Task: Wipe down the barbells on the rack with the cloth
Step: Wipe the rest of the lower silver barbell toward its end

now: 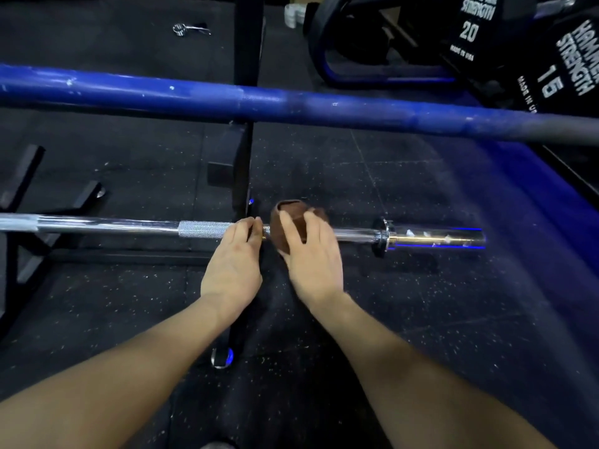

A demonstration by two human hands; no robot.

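Note:
A chrome barbell (107, 225) lies level across the rack, its knurled part near the middle and its sleeve (437, 238) at the right. A brown cloth (287, 228) is wrapped round the shaft just left of the collar. My right hand (312, 254) grips the cloth against the bar. My left hand (231, 257) holds the bare shaft right beside it, fingers curled over the knurling's end. A second, blue barbell (227, 98) runs across the view higher up.
The black rack upright (246, 59) stands behind the bars, with its feet (19, 189) on the speckled rubber floor. Black dumbbells marked 20 and 15 (518, 43) sit at the top right. A spring collar (189, 29) lies on the floor far back.

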